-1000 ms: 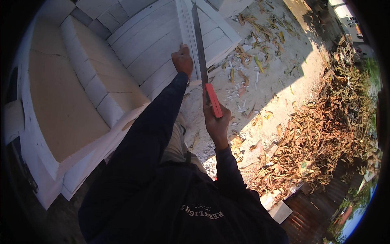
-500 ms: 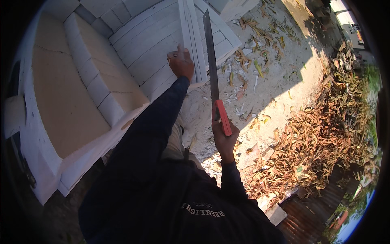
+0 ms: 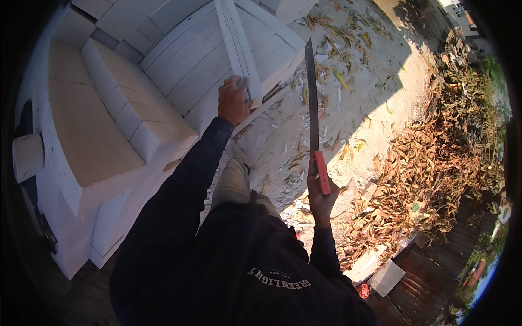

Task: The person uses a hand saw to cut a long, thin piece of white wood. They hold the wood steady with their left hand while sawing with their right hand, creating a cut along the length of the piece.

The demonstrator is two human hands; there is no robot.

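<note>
My right hand (image 3: 323, 195) is closed around the red handle of a handsaw (image 3: 313, 100). Its long dark blade points up and away from me, toothed edge to the left, touching nothing that I can see. My left hand (image 3: 234, 101) grips the near end of a long, narrow white strip (image 3: 237, 46) with grooves along its length. The strip lies across a stack of white blocks (image 3: 190, 68), pointing away from me. Part of the strip's near end is hidden behind my fingers.
At the left are large white blocks with beige upper faces (image 3: 87, 136), set in steps. Sandy ground (image 3: 375, 81) with white chips and leaves lies to the right of the stack. Beyond it is a heap of dry brown leaves (image 3: 418, 174). A loose pale block (image 3: 387, 278) lies at lower right.
My left hand has shifted from the strip's side to its near end and taken hold. The strip now slants more to the left. The saw has moved right and toward me.
</note>
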